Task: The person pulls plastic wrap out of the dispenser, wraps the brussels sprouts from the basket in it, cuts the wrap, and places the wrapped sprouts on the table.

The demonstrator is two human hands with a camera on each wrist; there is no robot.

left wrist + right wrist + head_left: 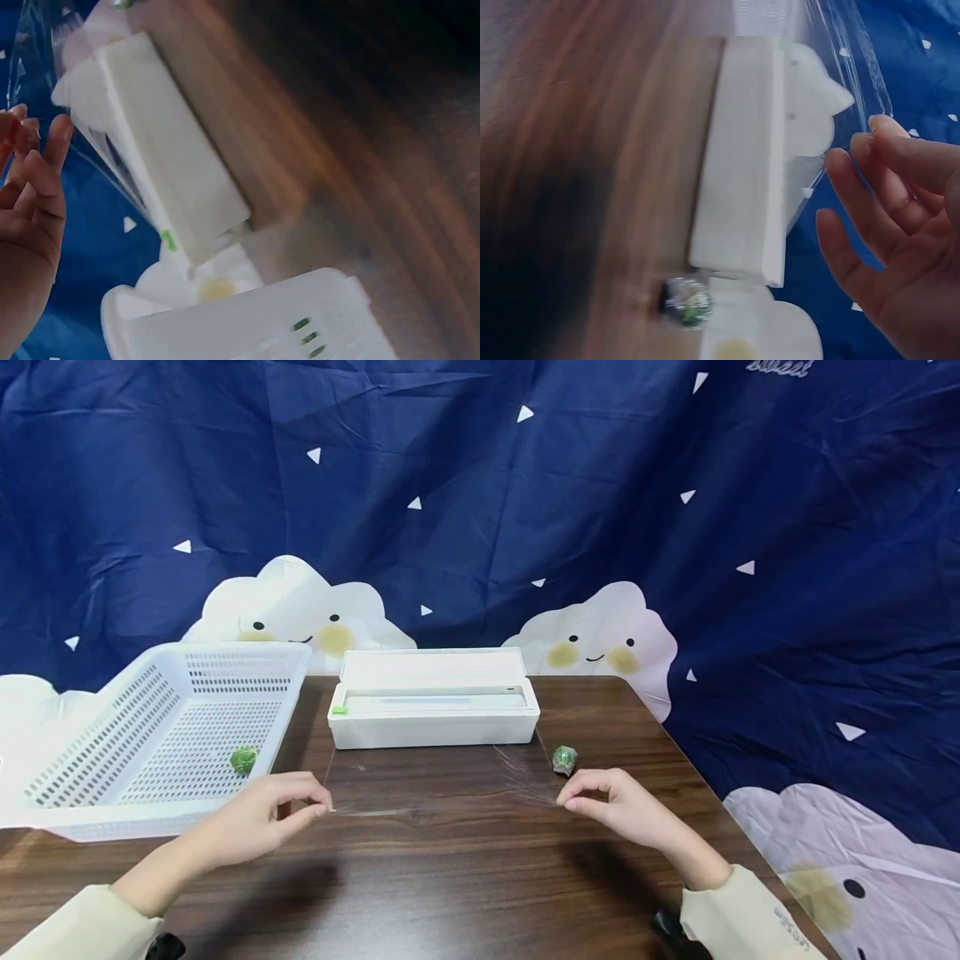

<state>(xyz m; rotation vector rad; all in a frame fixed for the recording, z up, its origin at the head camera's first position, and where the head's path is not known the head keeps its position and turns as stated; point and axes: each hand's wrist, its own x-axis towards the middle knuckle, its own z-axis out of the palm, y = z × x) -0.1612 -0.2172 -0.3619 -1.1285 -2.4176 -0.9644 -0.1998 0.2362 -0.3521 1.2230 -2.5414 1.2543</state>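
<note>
A sheet of clear cling film (517,777) stretches from the open white dispenser box (435,730) toward both hands. My left hand (266,814) pinches its near left corner between thumb and fingers, next to the basket. On the other side, my right hand (618,810) pinches the near right corner. In both wrist views the film (855,60) hangs as a shiny, see-through sheet from the fingertips. Close beyond my right hand, a small green ball (564,760) sits on the table and looks wrapped in shiny film.
A white perforated basket (161,817) stands at the left with a small green ball (243,759) inside. The box's lid (435,664) is raised at the back, and a green tab (339,710) marks its left end. Behind the brown table (450,893) hangs a blue cloud-patterned cloth (465,485).
</note>
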